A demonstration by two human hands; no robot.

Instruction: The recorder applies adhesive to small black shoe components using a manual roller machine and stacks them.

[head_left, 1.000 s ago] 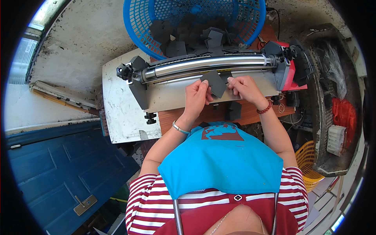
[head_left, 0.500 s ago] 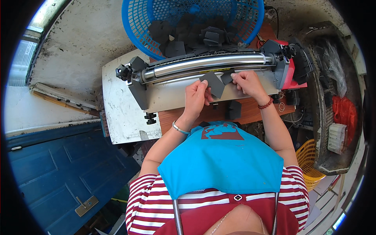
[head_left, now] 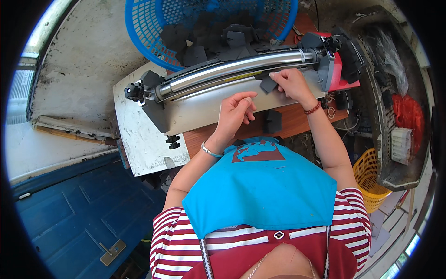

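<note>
My right hand point(head_left: 290, 83) pinches a small dark grey flat piece point(head_left: 268, 85) by its edge at the front of a roller machine point(head_left: 241, 68). The piece lies against the machine's metal plate point(head_left: 200, 108), just below the shiny roller. Over the plate's front edge hovers my left hand point(head_left: 235, 111), its fingers loosely bent and apart, with nothing visible in them. Another dark piece point(head_left: 272, 122) rests on the reddish wooden tabletop point(head_left: 297, 126), to the right of the left hand.
Behind the machine, a blue plastic basket point(head_left: 139, 37) holds many dark pieces point(head_left: 218, 39). Black knobs point(head_left: 134, 91) stick out at the machine's ends. A yellow basket point(head_left: 367, 181) and a worn trough with a red bag point(head_left: 409, 121) stand at the right; a blue door point(head_left: 79, 204) is lower left.
The dark piece is gone from my left hand, which has drawn back slightly and loosened. My right hand still grips a piece, now nearer the roller. The view has shifted a little.
</note>
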